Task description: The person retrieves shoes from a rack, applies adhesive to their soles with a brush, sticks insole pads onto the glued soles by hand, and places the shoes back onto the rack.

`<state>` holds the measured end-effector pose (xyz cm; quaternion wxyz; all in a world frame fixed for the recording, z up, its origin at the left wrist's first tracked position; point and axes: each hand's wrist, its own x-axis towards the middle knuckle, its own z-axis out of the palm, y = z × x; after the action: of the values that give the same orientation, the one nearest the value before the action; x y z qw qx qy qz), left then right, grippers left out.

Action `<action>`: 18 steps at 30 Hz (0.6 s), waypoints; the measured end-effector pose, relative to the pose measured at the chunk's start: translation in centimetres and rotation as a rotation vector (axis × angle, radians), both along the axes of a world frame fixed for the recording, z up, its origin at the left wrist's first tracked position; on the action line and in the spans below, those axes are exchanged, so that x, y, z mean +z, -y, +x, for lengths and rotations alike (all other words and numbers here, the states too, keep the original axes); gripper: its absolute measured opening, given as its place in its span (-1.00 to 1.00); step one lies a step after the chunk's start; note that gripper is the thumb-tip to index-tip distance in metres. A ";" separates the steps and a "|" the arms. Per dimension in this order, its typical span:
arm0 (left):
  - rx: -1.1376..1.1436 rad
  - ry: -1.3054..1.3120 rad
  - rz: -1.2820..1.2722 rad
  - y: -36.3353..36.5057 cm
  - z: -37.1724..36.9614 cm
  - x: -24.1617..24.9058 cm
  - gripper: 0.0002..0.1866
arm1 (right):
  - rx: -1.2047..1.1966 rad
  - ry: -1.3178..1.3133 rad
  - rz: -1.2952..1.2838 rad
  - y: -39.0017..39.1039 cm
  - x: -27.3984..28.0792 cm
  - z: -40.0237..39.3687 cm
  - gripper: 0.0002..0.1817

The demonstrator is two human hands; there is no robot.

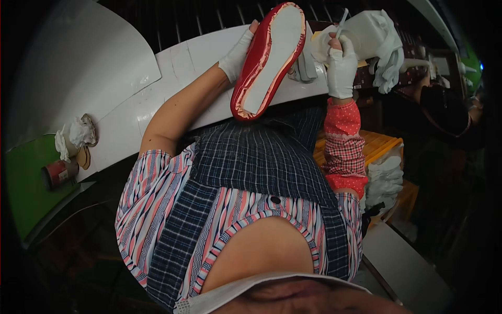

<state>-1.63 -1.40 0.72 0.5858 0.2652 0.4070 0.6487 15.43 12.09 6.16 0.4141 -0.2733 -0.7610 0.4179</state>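
Observation:
My left hand (236, 58), in a white fingerless glove, grips a red shoe upper (259, 52) by its side. The shoe is tilted with its underside towards me. A pale sole-shaped insert fills the middle, and the red material is folded over in creases around its edge. My right hand (342, 70), gloved the same way, is closed at the mouth of a white plastic jug (366, 32). A thin white stick (343, 20) rises from its fingers; the stick's lower end is hidden. White cloth strips (389, 65) hang over the jug's side.
A white worktop (183, 68) runs across in front of me, with dark bars behind it. To the left are crumpled white material (78, 133) and a dark red can (58, 174). An orange crate (376, 149) with white pieces stands at right. Another person (444, 107) is farther right.

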 end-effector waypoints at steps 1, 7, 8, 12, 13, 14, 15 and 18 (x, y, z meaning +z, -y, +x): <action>0.001 0.109 0.020 0.2 -0.6 0.7 0.00 | -0.039 0.062 -0.003 0.0 -0.5 0.6 -0.69; 0.260 0.637 0.076 -2.0 -7.7 0.1 -0.09 | -0.125 -0.053 -0.226 0.7 -4.5 3.4 -0.68; 0.193 0.660 0.165 -1.7 -8.6 0.6 -0.25 | -0.139 0.001 -0.262 0.7 -4.7 4.0 -0.68; 0.348 0.618 0.158 -4.4 -15.5 -1.2 -0.60 | -0.131 -0.030 -0.334 0.2 -6.5 4.9 -0.64; 0.407 0.698 0.190 -4.8 -17.1 -1.4 -0.63 | -0.128 -0.044 -0.318 0.0 -6.9 4.9 -0.64; 0.463 0.783 0.220 -5.1 -18.5 -1.9 -0.66 | -0.128 -0.057 -0.323 -0.2 -7.3 4.9 -0.64; 0.381 0.787 0.335 -5.5 -20.7 -3.9 -0.63 | -0.130 -0.067 -0.335 -0.3 -7.4 4.9 -0.64; 0.513 0.674 0.364 -4.7 -19.1 -0.7 -0.55 | -0.096 -0.050 -0.352 -0.6 -7.0 5.2 -0.65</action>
<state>-20.69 3.34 0.06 0.4498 0.0286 0.1256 0.8838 20.60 12.73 -0.85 0.3981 -0.3672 -0.6515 0.5312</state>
